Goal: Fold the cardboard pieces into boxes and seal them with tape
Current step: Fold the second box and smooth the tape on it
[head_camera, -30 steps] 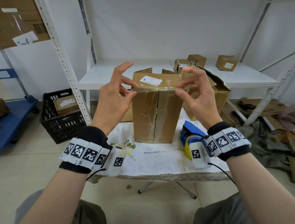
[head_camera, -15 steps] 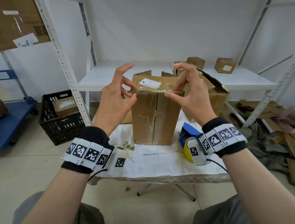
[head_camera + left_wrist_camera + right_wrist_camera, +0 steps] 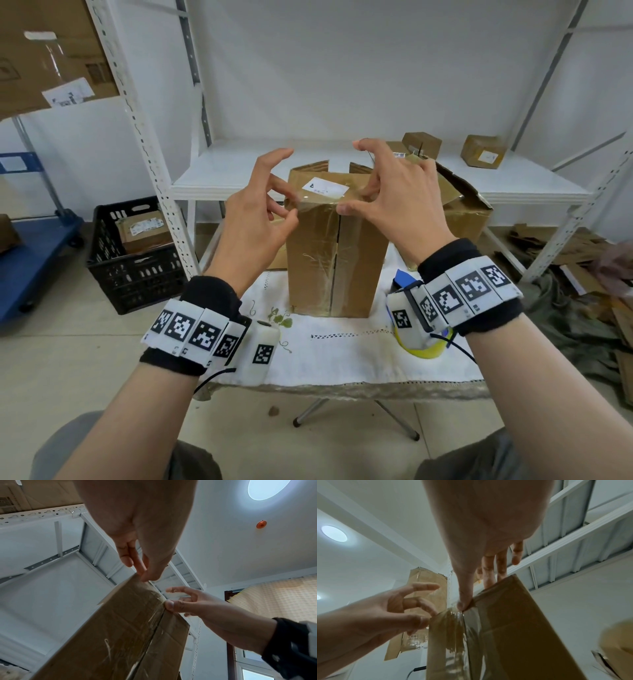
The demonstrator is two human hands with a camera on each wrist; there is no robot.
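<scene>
A tall brown cardboard box [image 3: 308, 253] stands upright on the white-clothed table [image 3: 342, 353], its front seam vertical. Clear tape [image 3: 318, 202] lies along its top front edge. My left hand [image 3: 287, 205] pinches the tape at the box's top left corner, also seen in the left wrist view [image 3: 143, 574]. My right hand [image 3: 356, 200] grips the top edge, with the thumb pressing on the seam and the fingers curled on the top panel; the right wrist view [image 3: 476, 592] shows this too. A blue and yellow tape dispenser [image 3: 404, 277] lies on the table, partly hidden behind my right wrist.
A second, torn-open box [image 3: 462, 212] stands behind at the right. The white shelf [image 3: 239, 171] holds small boxes [image 3: 483, 150]. A black crate [image 3: 133, 270] sits on the floor at the left beside a blue cart [image 3: 30, 246]. Cardboard scraps [image 3: 565, 240] litter the floor at the right.
My right thumb has slid left along the box's top front edge from the right corner to the seam. My left hand has stayed at the left corner.
</scene>
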